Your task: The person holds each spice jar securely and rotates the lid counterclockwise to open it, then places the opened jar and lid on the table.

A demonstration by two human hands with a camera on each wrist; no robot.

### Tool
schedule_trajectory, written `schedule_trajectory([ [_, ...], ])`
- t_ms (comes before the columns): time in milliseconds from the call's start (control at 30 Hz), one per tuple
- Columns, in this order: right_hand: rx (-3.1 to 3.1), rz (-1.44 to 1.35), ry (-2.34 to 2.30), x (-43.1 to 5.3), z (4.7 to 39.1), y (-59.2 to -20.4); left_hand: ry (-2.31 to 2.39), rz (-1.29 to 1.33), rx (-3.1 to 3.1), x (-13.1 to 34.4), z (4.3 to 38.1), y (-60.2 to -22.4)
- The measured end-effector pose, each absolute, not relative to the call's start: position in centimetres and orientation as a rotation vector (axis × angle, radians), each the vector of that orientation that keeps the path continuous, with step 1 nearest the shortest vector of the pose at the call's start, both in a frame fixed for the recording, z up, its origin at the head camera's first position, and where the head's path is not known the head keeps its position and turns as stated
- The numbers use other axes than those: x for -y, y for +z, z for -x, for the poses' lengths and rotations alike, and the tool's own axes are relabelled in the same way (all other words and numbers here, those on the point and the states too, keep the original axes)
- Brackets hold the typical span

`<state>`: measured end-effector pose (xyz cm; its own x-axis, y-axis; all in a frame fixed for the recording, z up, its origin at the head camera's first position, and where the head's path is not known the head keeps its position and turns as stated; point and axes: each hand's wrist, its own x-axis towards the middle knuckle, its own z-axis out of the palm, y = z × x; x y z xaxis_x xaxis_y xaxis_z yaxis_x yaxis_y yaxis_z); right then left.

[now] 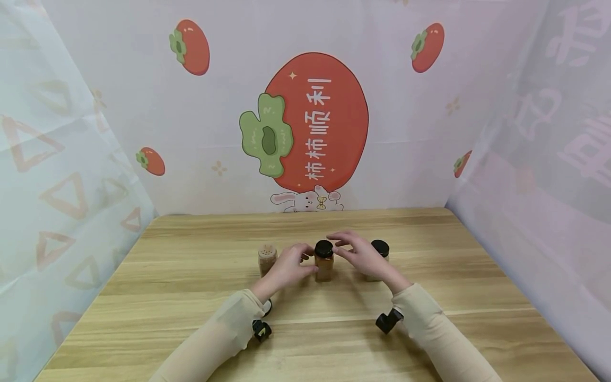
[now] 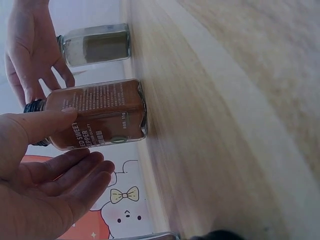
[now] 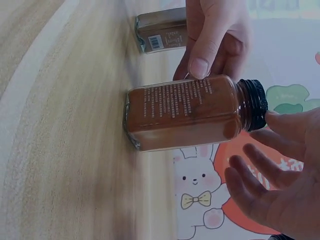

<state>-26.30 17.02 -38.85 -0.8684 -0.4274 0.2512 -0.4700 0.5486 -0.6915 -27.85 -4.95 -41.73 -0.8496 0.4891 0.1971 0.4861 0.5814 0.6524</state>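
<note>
A square glass spice jar of red-brown powder [image 1: 324, 269] with a black cap [image 3: 256, 105] stands upright on the table between my hands. Its printed label faces the left wrist camera. My left hand [image 1: 292, 266] is at the jar's left side, thumb by the glass and fingers loosely spread. My right hand [image 1: 359, 255] comes from the other side, its thumb at the cap's edge and its fingers extended apart from the glass. Neither hand wraps round the jar.
Left of my left hand stands a jar with a perforated shaker top [image 1: 268, 252]. Partly behind my right hand is another black-capped jar [image 1: 380, 248], its contents greenish in the left wrist view. A small round lid [image 1: 267, 306] lies by my left wrist. A printed backdrop [image 1: 215, 122] encloses the table.
</note>
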Motion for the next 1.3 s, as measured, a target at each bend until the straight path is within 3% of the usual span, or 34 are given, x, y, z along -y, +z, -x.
schedule_trajectory([
  [833, 2.599, -0.428, 1.184, -15.4, 24.3, -40.0, 1.151, -0.855, -2.788, 5.0, 27.8, -41.7],
  [1300, 2.590, -0.487, 1.243, -15.5, 24.8, -39.8, 1.145, -0.861, -2.784, 5.0, 27.8, -41.5],
])
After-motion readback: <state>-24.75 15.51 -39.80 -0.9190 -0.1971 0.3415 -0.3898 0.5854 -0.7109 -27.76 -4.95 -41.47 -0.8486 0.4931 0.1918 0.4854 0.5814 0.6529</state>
